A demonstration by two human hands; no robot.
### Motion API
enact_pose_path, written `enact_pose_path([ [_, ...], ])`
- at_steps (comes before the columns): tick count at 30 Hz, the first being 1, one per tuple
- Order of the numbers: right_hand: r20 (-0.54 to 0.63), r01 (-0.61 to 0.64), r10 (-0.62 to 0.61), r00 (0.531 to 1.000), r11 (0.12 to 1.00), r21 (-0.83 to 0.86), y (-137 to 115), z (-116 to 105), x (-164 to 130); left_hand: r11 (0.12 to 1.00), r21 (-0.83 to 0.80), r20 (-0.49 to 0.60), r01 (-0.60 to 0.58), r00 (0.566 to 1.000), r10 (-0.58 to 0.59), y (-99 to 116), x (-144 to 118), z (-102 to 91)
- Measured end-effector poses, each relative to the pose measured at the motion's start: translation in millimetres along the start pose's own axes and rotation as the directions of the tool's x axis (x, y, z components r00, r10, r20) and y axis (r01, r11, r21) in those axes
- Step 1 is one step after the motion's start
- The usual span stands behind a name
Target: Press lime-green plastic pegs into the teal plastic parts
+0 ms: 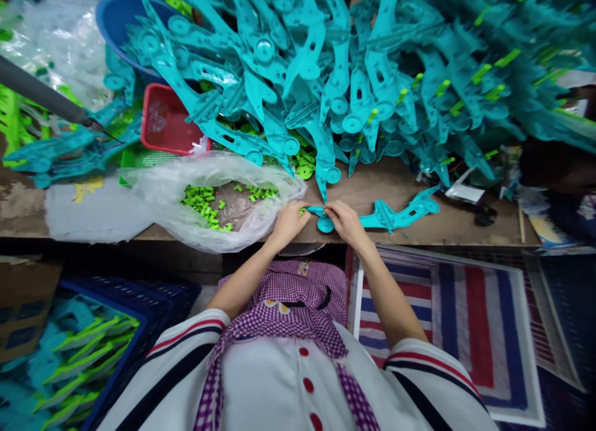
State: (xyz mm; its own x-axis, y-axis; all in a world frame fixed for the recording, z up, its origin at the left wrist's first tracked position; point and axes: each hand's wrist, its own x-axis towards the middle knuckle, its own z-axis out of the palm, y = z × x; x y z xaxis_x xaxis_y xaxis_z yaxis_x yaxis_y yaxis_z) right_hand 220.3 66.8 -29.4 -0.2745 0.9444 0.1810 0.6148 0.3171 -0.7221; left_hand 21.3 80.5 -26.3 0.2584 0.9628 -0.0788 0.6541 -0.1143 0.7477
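A long turquoise plastic part lies along the table's front edge, its narrow end pointing left. My right hand is closed around it near the round disc at that end. At the narrow tip, my left hand pinches a small green plastic piece, mostly hidden by the fingers. Whether that piece sits in the tip or only touches it, I cannot tell. Left of my left hand, an open clear plastic bag holds many loose small green pieces.
A tall heap of turquoise parts covers the table's back, some with green pieces fitted. A red basket and a blue basin stand back left. Below are a blue crate at left and a white-framed crate with striped lining at right.
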Motion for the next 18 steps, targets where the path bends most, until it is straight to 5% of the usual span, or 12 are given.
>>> enact_pose_path([
  [8, 0.012, -0.019, 0.020, 1.000, 0.998, -0.063, 1, 11, 0, 1.000, -0.016, -0.009, -0.003, 1.000, 0.003, -1, 2, 0.1],
  [12, -0.107, -0.062, 0.064, 0.992, 0.998, 0.019, -2, 13, -2, 0.966, -0.259, -0.054, 0.008, 0.998, -0.023, 0, -6, -4.4],
  [14, -0.167, -0.075, 0.084, 0.982, 0.996, 0.055, -10, 13, -2, 0.850, -0.518, -0.048, 0.092, 0.989, -0.137, 2, -19, -10.7],
  [18, -0.309, -0.067, 0.105, 0.945, 0.989, 0.132, -48, 21, -10, 0.345, -0.886, 0.159, 0.309, 0.903, -0.399, 3, -63, -30.9],
])
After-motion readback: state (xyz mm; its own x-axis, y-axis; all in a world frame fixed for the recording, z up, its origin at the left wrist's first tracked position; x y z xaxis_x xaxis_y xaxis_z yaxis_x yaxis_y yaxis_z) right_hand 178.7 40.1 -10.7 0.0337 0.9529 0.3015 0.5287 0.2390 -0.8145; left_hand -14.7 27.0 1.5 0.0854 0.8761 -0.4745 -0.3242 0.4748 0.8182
